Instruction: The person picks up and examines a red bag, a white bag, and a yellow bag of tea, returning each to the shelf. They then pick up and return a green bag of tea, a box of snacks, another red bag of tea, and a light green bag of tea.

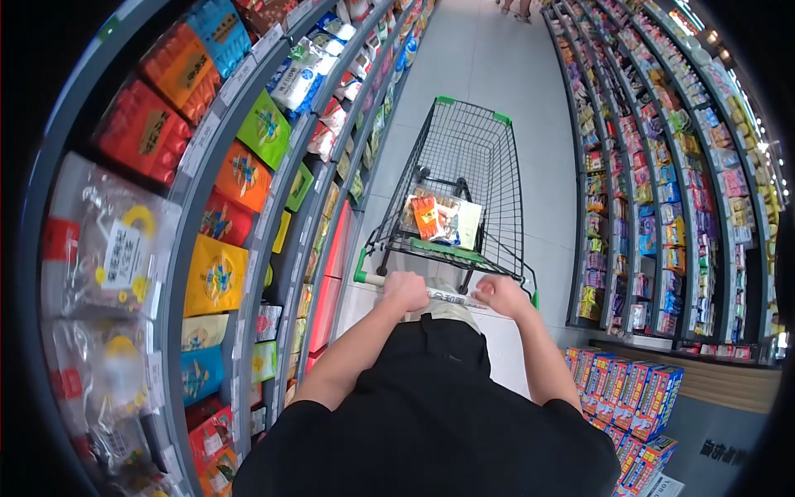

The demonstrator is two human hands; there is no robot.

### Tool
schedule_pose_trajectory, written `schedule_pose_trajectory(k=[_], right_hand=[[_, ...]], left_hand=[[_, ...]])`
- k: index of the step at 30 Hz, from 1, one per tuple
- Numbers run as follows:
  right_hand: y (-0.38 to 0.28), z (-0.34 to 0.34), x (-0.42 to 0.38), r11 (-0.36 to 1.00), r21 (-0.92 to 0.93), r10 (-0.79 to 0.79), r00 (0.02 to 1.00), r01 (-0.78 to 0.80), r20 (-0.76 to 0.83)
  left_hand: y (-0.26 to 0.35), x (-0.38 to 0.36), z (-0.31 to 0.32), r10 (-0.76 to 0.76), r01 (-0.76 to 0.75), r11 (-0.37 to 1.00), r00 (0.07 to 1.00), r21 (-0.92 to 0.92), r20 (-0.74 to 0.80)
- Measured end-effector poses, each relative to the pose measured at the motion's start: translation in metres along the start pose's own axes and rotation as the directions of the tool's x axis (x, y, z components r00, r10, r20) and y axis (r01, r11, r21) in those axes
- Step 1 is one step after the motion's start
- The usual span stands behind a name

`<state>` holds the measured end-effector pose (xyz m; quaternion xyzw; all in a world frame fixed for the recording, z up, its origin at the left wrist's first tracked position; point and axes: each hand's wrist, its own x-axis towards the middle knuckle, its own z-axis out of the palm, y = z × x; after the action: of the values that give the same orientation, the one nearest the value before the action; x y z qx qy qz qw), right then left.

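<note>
Both my hands are at the handle (451, 297) of a wire shopping cart (489, 153) with green corner pieces. My left hand (406, 291) is closed around the handle's left part. Toward the right end, my right hand (502, 296) has its fingers curled over the bar. Inside the cart, near the handle, lie several packages: an orange packet (426, 217), a pale green-white one (469, 225) and others partly hidden between and behind them.
Shelves of bagged goods (219, 277) line the left side. More shelves (642, 182) of small colourful packets stand on the right, with stacked blue-and-red boxes (638, 398) below. A tiled floor (489, 50) runs ahead; a person's legs (515, 10) show far off.
</note>
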<state>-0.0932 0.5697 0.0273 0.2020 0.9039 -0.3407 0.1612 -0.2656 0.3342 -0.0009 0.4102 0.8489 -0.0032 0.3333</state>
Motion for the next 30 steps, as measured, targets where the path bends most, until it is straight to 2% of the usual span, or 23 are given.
schedule_pose_trajectory(k=[2,3,5,8,10,12,15,17,18,19,20,21,22,24,25,27,28,29,30], right_hand=[[-0.022,-0.012,0.037,0.989,0.146,0.022,0.999,-0.017,-0.028],[-0.027,-0.015,0.063,0.989,0.149,0.026,0.999,-0.023,-0.02],[-0.024,-0.016,0.118,0.992,0.044,0.123,0.982,-0.118,-0.143],[-0.001,-0.006,0.215,0.982,0.089,0.179,0.97,-0.166,-0.165],[0.035,0.021,0.293,0.984,0.06,0.176,0.97,-0.168,-0.165],[0.051,0.04,0.363,0.956,0.141,0.276,0.953,-0.258,-0.123],[0.057,0.055,0.444,0.937,0.197,0.3,0.953,-0.289,-0.033],[0.055,0.071,0.487,0.824,0.033,0.562,0.823,-0.565,0.08],[0.053,0.08,0.503,0.82,0.042,0.564,0.819,-0.571,0.108],[0.052,0.089,0.517,0.79,-0.033,0.612,0.787,-0.612,0.077],[0.051,0.097,0.529,0.754,-0.111,0.654,0.755,-0.647,0.038],[0.05,0.104,0.542,0.756,-0.172,0.637,0.77,-0.631,-0.025],[0.05,0.11,0.547,0.756,-0.174,0.64,0.768,-0.631,-0.004],[0.04,0.104,0.565,0.686,-0.206,0.696,0.712,-0.698,-0.094],[0.066,0.136,0.582,0.681,-0.162,0.679,0.698,-0.714,-0.226],[0.073,0.134,0.591,0.682,-0.008,0.707,0.662,-0.731,-0.25],[0.084,0.148,0.592,0.71,-0.12,0.642,0.707,-0.694,-0.297],[0.083,0.126,0.584,0.785,-0.078,0.594,0.783,-0.615,-0.186],[0.081,0.129,0.575,0.826,-0.107,0.492,0.8,-0.553,-0.344]], left_hand=[[-0.008,0.012,-0.006,0.007,-0.007,1.0,0.999,0.005,0.034],[-0.011,0.02,-0.009,0.021,-0.021,1.0,0.998,0.009,0.053],[-0.016,0.03,-0.016,0.028,-0.028,1.0,0.997,-0.002,0.07],[-0.02,0.048,-0.03,0.023,-0.021,1.0,0.994,-0.02,0.104],[-0.026,0.064,-0.044,0.009,-0.007,1.0,0.99,-0.016,0.14],[-0.028,0.081,-0.05,-0.01,0.018,0.999,0.982,-0.041,0.189],[-0.032,0.106,-0.045,-0.018,0.028,0.997,0.992,-0.075,0.128],[-0.035,0.118,-0.044,0.006,-0.001,0.997,0.998,-0.083,0.062],[-0.037,0.122,-0.042,0.042,-0.039,0.995,0.999,-0.088,0.03],[-0.036,0.125,-0.04,0.032,-0.034,0.997,0.999,-0.063,-0.035],[-0.036,0.129,-0.037,0.023,-0.024,0.998,1.0,-0.061,-0.012],[-0.035,0.132,-0.034,0.03,-0.039,0.995,0.995,-0.088,-0.099],[-0.034,0.134,-0.032,0.033,-0.056,0.992,0.981,-0.113,-0.19],[-0.033,0.137,-0.031,0.042,-0.061,0.995,0.974,-0.079,-0.225],[-0.035,0.138,-0.033,0.063,-0.089,0.988,0.978,-0.129,-0.197],[-0.039,0.147,-0.042,0.082,-0.107,0.983,0.983,-0.15,-0.163],[-0.037,0.144,-0.044,0.073,-0.093,0.987,0.987,-0.132,-0.146],[-0.034,0.138,-0.037,0.041,-0.043,0.99,0.999,-0.136,-0.02],[-0.038,0.15,-0.033,0.003,0.008,0.992,0.997,-0.13,0.082]])
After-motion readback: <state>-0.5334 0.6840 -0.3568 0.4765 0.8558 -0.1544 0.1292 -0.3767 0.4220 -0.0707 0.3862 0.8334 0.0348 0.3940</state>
